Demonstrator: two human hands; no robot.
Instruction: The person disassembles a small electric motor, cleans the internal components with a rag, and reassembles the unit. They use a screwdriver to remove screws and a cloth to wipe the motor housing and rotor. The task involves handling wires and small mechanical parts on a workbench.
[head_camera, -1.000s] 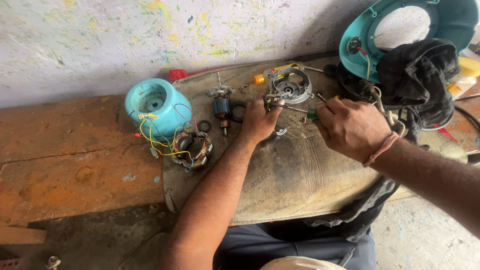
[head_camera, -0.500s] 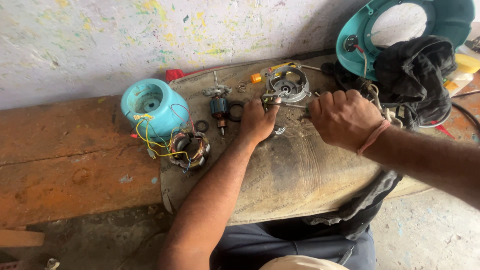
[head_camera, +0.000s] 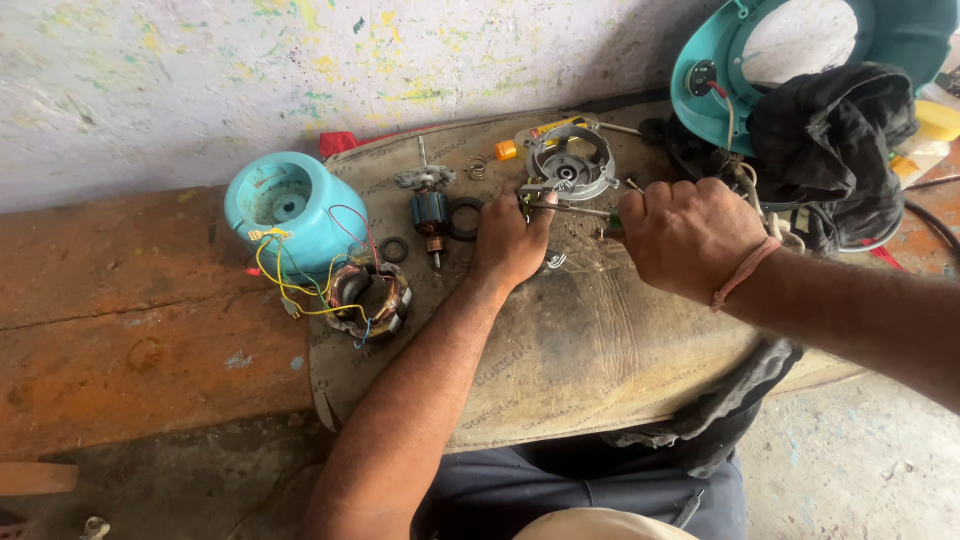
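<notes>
Both hands grip a screwdriver (head_camera: 572, 209) beside the metal bracket (head_camera: 572, 165).

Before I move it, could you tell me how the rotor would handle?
The rotor lies on its side, round-bodied on a thin shaft, so a push would probably roll it. Its copper windings suggest it is heavy for its size. Likely stiff, though the windings could scratch.

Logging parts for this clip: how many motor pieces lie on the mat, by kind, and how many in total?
Blue housing: 1
Stator: 1
Rotor: 1
Metal end plate: 1
Black rings: 2
Total: 6
</notes>
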